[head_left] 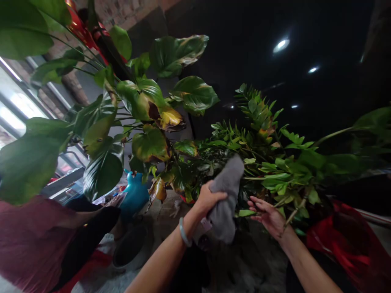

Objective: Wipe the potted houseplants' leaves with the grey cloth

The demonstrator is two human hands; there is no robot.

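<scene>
My left hand (207,198) is closed around a grey cloth (225,195), which it presses against the leaves of a small-leaved green plant (262,162). A pale bangle (184,232) circles that wrist. My right hand (269,215) lies palm up under a stem (295,209) of the same plant, its fingers stretched out and apart, the stem resting across them. A single leaf (246,213) sits by its fingertips.
A large-leaved plant (146,106) with yellowing, brown-edged leaves rises at the left and centre. A person in a dark red top (33,240) sits at the lower left. A blue object (134,193), a dark pot (128,248) and red wrapping (345,240) stand nearby.
</scene>
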